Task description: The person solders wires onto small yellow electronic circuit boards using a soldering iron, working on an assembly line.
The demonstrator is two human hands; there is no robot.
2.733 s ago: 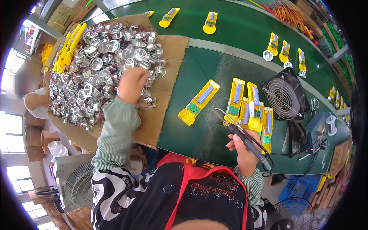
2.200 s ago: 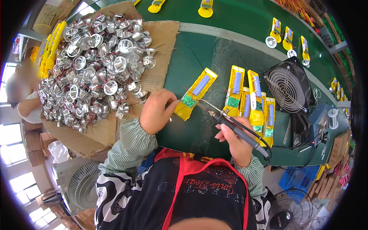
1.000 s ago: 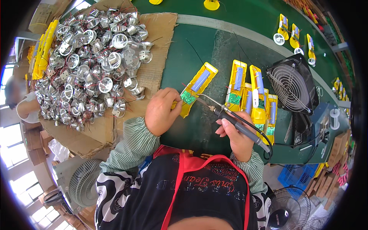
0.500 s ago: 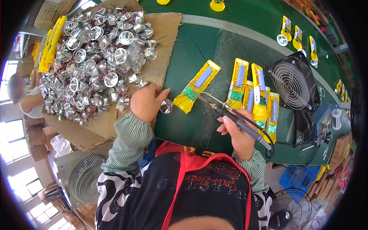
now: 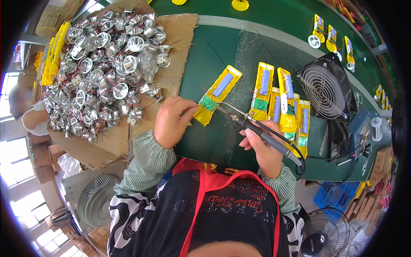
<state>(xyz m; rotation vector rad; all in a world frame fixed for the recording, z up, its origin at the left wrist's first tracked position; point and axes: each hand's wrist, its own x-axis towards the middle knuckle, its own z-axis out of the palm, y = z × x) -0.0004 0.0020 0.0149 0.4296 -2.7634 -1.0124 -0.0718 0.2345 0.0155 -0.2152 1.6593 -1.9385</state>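
My right hand (image 5: 265,152) grips a soldering iron (image 5: 267,139) with a dark grey handle and a thin curved metal tube alongside. Its tip reaches the green circuit board (image 5: 208,103) in a yellow plastic housing (image 5: 205,117), which also bears a blue cylindrical battery (image 5: 222,85). At the board's left edge, my left hand (image 5: 171,122) has thumb and forefinger pinched together; whatever lies between them is too small to make out. Several similar yellow housings (image 5: 262,92) with batteries and boards lie to the right of the iron's tip.
A heap of silvery reflector cups (image 5: 102,73) with wires covers a cardboard sheet (image 5: 180,43) at left. A black fan with a wire guard (image 5: 325,88) stands on the green table at right, near a solder spool (image 5: 376,128). A person (image 5: 34,113) is at far left.
My left hand has moved right, from the edge of the reflector heap to the circuit board, its fingers now pinched. The loose reflector cup beside it is no longer visible. My right hand barely moved.
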